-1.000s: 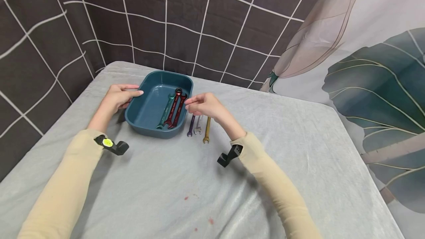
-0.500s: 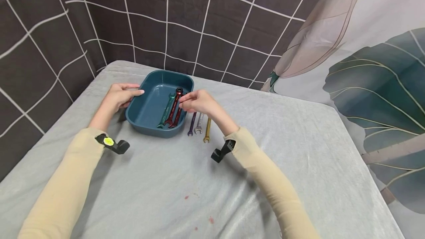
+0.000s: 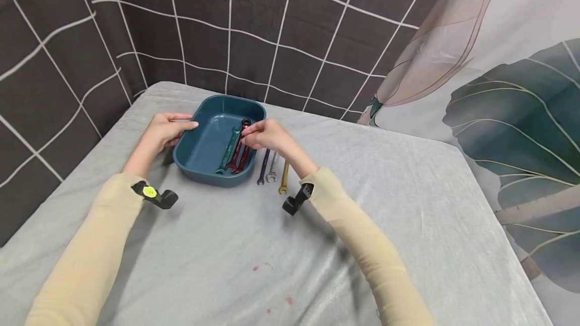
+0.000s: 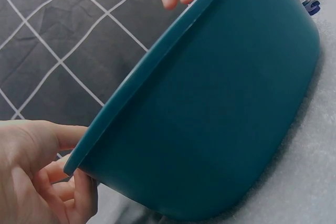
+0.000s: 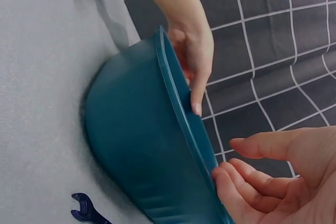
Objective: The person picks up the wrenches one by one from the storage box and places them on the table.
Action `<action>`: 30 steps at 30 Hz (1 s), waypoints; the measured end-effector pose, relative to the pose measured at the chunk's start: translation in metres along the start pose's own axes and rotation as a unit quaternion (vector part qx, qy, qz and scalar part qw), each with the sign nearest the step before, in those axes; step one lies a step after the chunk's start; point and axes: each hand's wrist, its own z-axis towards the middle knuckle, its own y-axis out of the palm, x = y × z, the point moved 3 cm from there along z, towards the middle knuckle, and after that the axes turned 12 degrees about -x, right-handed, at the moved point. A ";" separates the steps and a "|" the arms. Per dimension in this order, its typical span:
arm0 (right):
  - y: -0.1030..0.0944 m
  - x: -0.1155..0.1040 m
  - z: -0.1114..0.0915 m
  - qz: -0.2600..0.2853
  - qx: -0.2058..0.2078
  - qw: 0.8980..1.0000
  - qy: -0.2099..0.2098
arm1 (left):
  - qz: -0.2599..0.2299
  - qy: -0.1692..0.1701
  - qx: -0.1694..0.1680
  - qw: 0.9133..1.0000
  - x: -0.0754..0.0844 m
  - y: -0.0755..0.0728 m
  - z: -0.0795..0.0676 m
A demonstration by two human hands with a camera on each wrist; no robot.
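Observation:
My left hand [image 3: 164, 131] grips the left rim of a blue-green plastic tub [image 3: 199, 140], thumb over the rim and fingers outside below it, as the left wrist view shows. Inside, along the tub's right side, lie a green wrench [image 3: 228, 151] and two dark red wrenches [image 3: 235, 154]. My right hand [image 3: 270, 136] hovers over the right rim, partly covering the red wrenches. In the right wrist view its thumb and loosely bent fingers [image 5: 257, 142] stand apart with nothing between them.
Right of the tub, a purple wrench [image 3: 264, 167], a silver wrench [image 3: 273, 169] and a gold wrench [image 3: 284, 177] lie side by side on the grey cloth-covered table [image 3: 217, 245]. A dark checked curtain [image 3: 254, 29] hangs behind the table.
My right hand has shifted left, from beside the tub's right rim to over it, its fingers now above the red wrenches. My left hand keeps its hold on the rim.

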 end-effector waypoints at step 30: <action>0.013 -0.010 0.033 -0.087 0.012 0.996 0.024 | 0.012 -0.006 -0.012 1.000 0.000 0.001 0.002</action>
